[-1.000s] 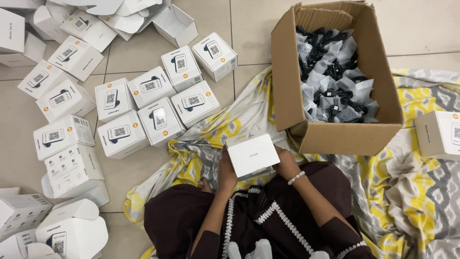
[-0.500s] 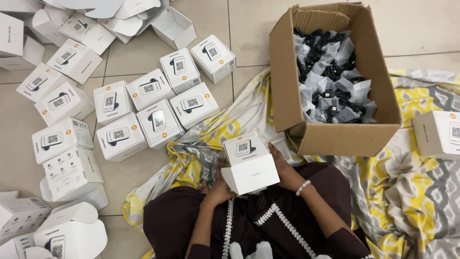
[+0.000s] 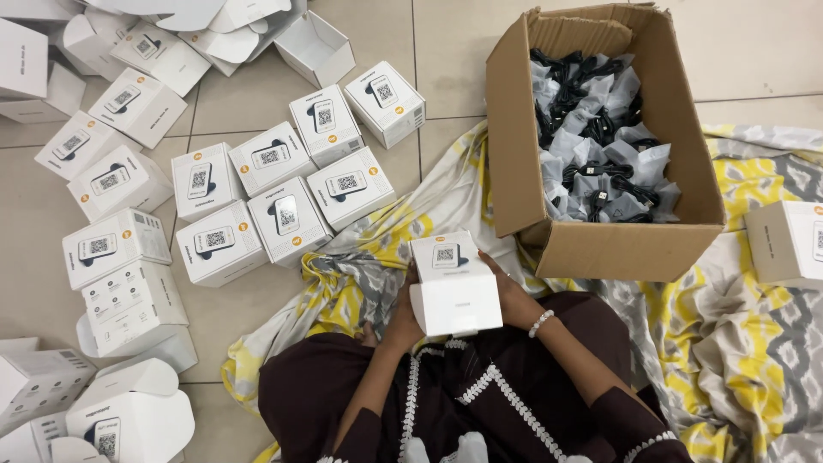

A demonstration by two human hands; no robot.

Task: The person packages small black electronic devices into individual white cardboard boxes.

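Observation:
A small white carton (image 3: 453,283) with a printed square code on its top sits between both my hands, just above my lap. My left hand (image 3: 399,315) grips its left side. On the right side, my right hand (image 3: 512,296), with a bead bracelet at the wrist, presses against it. The carton looks closed. I sit on a yellow, grey and white patterned cloth (image 3: 746,343) in a dark embroidered dress.
A brown cardboard box (image 3: 600,249) full of bagged black cables stands open at upper right. Several closed white cartons (image 3: 283,214) lie on the tiled floor at left, with unfolded empty ones (image 3: 129,411) at lower left and top. Another white carton (image 3: 789,244) rests at the right edge.
The carton has turned in my hands: a second ago a plain face showed, now its printed top faces up and it sits slightly lower.

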